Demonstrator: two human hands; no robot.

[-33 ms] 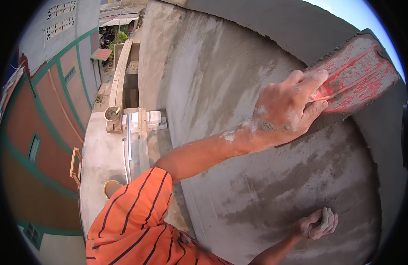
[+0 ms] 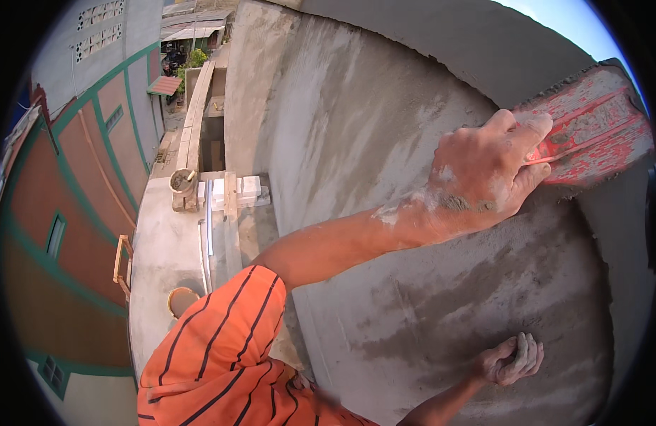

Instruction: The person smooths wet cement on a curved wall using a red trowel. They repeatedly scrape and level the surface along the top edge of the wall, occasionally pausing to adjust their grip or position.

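Observation:
My left hand (image 2: pixel 484 167) is closed round the handle of a red plastering float (image 2: pixel 591 131), its face pressed to the wet plaster at the upper right. Grey mortar is smeared over the float's back and rim, and over the wrist. Beneath it spreads the plastered wall (image 2: pixel 413 284), rough and streaked, with darker damp patches. Lower down, my right hand (image 2: pixel 512 360) hangs close to the wall, fingers loosely curled together and dusted with plaster. Nothing shows in it.
A mortar bucket (image 2: pixel 181 181) stands on a ledge by white blocks (image 2: pixel 250 188) and a wooden plank (image 2: pixel 231 213). Metal strips (image 2: pixel 206 255) lie alongside. Another bucket (image 2: pixel 181 302) sits near my orange striped sleeve (image 2: pixel 214 334). A green-trimmed building (image 2: pixel 72 213) rises at left.
My left hand and the float have slid a little to the right and slightly down along the wall. The right hand has stayed in place.

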